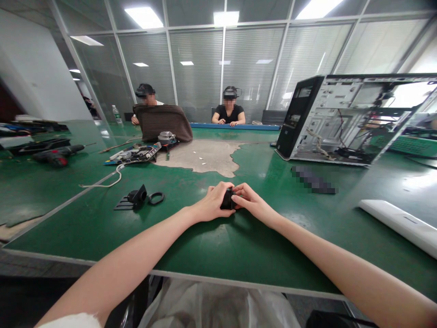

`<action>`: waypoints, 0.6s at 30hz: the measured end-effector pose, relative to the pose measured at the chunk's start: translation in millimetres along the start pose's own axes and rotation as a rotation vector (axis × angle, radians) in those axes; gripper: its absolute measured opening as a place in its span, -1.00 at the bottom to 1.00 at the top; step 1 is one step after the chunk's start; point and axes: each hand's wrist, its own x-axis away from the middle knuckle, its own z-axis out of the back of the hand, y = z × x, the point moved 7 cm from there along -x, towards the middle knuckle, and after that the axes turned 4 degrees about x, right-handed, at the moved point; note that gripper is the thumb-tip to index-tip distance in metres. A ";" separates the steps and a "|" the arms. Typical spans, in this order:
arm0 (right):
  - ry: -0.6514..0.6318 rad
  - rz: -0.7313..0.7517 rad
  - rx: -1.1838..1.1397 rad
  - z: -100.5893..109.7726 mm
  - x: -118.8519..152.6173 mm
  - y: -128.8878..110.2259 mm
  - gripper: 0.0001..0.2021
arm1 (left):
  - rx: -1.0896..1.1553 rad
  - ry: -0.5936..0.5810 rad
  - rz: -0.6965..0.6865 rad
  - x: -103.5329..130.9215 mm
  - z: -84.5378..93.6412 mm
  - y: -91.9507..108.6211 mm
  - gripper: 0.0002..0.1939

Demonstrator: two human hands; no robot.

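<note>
Here, in the head view, the left hand (214,201) wraps a small black part (226,200) over the green table (205,253), seemingly to keep it steady; the right hand (248,199) holds narrow fingers at its other edge. A black ring (156,203) and black bracket (136,197) lie leftward, probably for easy reach.

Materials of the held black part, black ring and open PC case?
Black part: probably plastic; uniformly dark, finish mostly hidden. Black ring: smooth, dark; plastic or rubber, can't tell. PC case: likely sheet metal, silvery inside; smooth black front suggests plastic.
</note>
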 end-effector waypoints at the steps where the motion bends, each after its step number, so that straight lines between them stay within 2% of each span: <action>1: -0.014 0.015 0.000 -0.4 1.3 -1.9 -0.79 | -0.001 0.001 -0.001 0.2 0.0 -0.2 -0.38; 6: -0.016 0.116 0.061 2.4 6.0 -9.4 -0.78 | -0.013 -0.002 -0.010 1.3 -0.2 -0.4 -0.39; 12: 0.034 0.049 0.018 3.2 -0.1 -1.4 -0.80 | -0.019 -0.009 0.004 0.4 0.1 -1.1 -0.39; 15: 0.019 -0.016 0.015 1.5 -0.3 0.7 -0.78 | -0.021 -0.011 -0.002 -0.1 -0.2 -0.8 -0.38; 18: -0.028 0.018 0.024 0.1 3.2 -4.5 -0.79 | -0.017 -0.011 0.011 0.1 -0.6 -1.9 -0.38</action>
